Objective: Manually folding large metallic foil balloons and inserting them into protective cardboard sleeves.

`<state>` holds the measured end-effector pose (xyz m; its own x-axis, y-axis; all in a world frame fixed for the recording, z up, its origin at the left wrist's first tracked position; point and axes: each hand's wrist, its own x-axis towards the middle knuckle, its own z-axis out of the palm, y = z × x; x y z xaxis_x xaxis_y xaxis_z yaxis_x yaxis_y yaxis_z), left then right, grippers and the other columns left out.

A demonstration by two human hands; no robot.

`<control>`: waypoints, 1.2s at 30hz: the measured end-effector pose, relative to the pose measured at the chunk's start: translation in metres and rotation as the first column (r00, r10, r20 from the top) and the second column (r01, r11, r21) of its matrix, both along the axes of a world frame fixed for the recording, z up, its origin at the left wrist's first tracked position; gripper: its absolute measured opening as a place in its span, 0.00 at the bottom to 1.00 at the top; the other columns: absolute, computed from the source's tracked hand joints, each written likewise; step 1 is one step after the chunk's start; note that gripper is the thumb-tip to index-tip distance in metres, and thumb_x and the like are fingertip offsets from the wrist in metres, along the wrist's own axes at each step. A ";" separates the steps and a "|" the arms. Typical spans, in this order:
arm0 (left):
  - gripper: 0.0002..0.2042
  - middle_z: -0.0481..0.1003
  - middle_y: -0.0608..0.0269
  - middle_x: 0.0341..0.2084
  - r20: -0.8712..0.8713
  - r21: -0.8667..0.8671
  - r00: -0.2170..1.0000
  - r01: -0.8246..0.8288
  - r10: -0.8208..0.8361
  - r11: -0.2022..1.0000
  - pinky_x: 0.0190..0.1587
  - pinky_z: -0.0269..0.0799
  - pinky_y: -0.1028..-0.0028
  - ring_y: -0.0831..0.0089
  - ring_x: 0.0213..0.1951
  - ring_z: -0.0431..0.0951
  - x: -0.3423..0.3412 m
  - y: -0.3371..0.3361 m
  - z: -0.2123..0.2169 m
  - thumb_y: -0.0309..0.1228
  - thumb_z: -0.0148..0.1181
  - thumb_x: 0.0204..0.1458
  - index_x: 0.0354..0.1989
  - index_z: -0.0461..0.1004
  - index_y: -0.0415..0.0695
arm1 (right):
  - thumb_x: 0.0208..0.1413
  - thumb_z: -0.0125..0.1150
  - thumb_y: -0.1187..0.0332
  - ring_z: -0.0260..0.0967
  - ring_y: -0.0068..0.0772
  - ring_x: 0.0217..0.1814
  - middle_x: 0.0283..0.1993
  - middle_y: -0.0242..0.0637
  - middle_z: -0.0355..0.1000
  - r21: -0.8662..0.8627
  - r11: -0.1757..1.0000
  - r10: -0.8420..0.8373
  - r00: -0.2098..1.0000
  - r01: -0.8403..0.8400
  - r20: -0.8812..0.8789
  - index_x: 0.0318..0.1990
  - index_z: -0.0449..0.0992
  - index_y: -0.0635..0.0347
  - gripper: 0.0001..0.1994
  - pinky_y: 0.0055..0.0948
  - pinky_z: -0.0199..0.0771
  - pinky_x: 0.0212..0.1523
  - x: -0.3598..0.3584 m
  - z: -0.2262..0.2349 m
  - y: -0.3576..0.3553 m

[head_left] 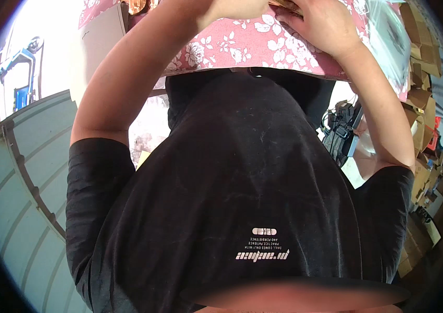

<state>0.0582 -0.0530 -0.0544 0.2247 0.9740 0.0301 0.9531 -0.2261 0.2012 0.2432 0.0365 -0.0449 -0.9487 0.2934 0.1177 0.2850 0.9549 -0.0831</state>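
Note:
Both hands reach over a table with a pink cloth (221, 47) printed with white flowers, at the upper edge of the view. My left hand (240, 8) is cut off by that edge, so its fingers are out of sight. To its right, my right hand (327, 25) is partly cut off too. Its thumb points left and its fingers bend round a narrow golden-brown thing (285, 4). Only a sliver of that thing shows, between the two hands, and its kind cannot be told.
A white panel (101, 44) stands by my left forearm, with shiny golden-brown material (137, 6) behind it. Clear plastic sheeting (388, 41) hangs at the table's right. Cardboard boxes (422, 39) pile up beyond. Black cables and devices (342, 128) lie below my right arm.

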 end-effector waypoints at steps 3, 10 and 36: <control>0.09 0.82 0.42 0.35 0.042 -0.075 0.998 -0.053 0.057 0.996 0.48 0.78 0.52 0.45 0.42 0.83 -0.002 0.004 0.006 0.28 0.59 0.49 0.35 0.83 0.38 | 0.56 0.65 0.56 0.79 0.50 0.40 0.33 0.45 0.78 0.058 0.998 -0.038 0.999 0.038 0.002 0.36 0.77 0.58 0.14 0.46 0.79 0.41 -0.004 -0.002 -0.004; 0.11 0.82 0.43 0.37 0.135 -0.128 0.991 -0.005 0.023 0.992 0.48 0.77 0.52 0.44 0.42 0.82 -0.014 0.000 0.013 0.31 0.59 0.51 0.38 0.82 0.41 | 0.58 0.63 0.57 0.79 0.48 0.34 0.30 0.45 0.77 0.190 0.982 0.019 1.000 -0.020 0.007 0.32 0.76 0.58 0.13 0.46 0.79 0.35 -0.005 -0.011 -0.004; 0.18 0.81 0.52 0.30 0.366 -0.247 0.921 -0.043 0.135 0.968 0.44 0.74 0.63 0.61 0.36 0.80 -0.016 0.038 0.098 0.44 0.67 0.58 0.41 0.81 0.39 | 0.49 0.74 0.67 0.78 0.51 0.43 0.40 0.51 0.81 -0.085 0.993 0.115 0.812 -0.081 0.571 0.46 0.80 0.65 0.18 0.43 0.76 0.46 -0.057 0.161 0.044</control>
<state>0.0426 -0.0151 0.0435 0.1530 0.9794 -0.1319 0.8096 -0.0477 0.5850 0.1858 0.0808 0.1161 -0.8626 0.1846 -0.4710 0.2019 0.9793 0.0141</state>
